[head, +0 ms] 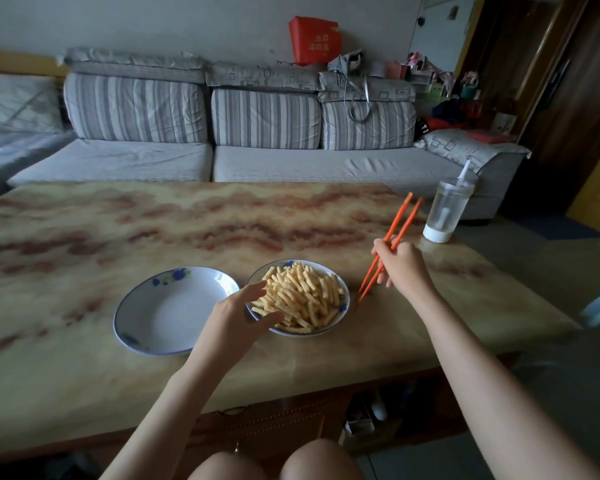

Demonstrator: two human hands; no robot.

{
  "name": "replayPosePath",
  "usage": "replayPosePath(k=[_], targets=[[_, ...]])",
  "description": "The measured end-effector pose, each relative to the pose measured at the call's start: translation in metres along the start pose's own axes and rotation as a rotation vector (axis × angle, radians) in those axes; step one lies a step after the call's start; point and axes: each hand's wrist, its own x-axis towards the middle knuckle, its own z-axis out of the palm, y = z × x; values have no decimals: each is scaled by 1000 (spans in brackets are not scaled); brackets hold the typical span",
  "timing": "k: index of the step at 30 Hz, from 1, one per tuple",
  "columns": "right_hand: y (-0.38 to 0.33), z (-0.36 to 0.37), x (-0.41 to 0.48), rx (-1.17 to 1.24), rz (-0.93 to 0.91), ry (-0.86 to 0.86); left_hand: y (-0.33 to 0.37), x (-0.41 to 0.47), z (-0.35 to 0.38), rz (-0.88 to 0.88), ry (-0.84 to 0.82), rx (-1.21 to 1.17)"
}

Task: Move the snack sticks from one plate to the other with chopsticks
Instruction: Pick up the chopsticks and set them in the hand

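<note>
Knees below, both hands above the table.
Left hand spread open, seemingly touching the full plate rim; right hand grips the chopsticks.

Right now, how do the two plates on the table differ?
The left plate is bare; the right plate is heaped with snack sticks. The left hand, spread open, overlaps the right plate's near edge; nothing is over the left plate. The chopsticks in the right hand point down beside the right plate, not the left plate. Both are white with blue rims and flowers.
</note>
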Motion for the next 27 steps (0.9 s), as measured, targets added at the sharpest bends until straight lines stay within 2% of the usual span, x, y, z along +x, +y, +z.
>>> replayPosePath(k=[11,17,22,27], targets=[[-1,0,3,105,16,-74,-5,-6,-11,11,38,13],[-12,-4,-3,118,-16,-26,-11,-7,-20,-15,84,16],[-41,-21,-6,256,-72,58,-38,-10,-57,-39,284,-31],[-69,-12,-18,575,-56,29,-86,-25,-101,-139,520,0]])
